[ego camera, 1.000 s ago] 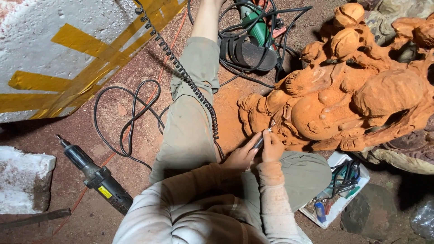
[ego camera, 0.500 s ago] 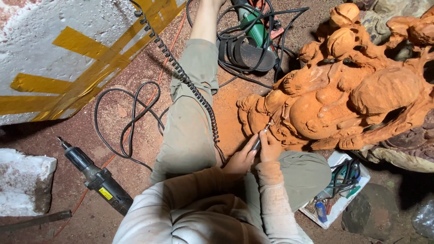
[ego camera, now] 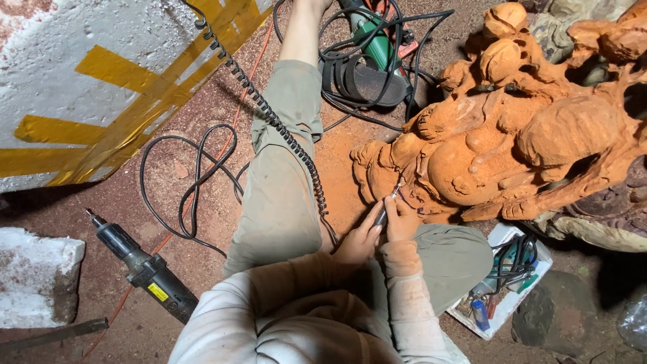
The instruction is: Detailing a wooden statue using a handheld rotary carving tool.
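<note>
1. Both hands gripped a slim rotary handpiece (ego camera: 383, 214): the left hand (ego camera: 357, 239) wrapped its body, the right hand (ego camera: 402, 219) pinched near the tip, which met the lower edge of the orange wood carving (ego camera: 499, 141) on the floor.
2. A skating bit could have gouged the finished relief (the right fingers sat very near it).
3. The coiled drive cable (ego camera: 283, 128) lay across the left leg (ego camera: 283, 182); a snag there might have jerked the tip off line.
4. Loose black cords (ego camera: 189, 182) lay just beside the leg, a likely tangle.
</note>
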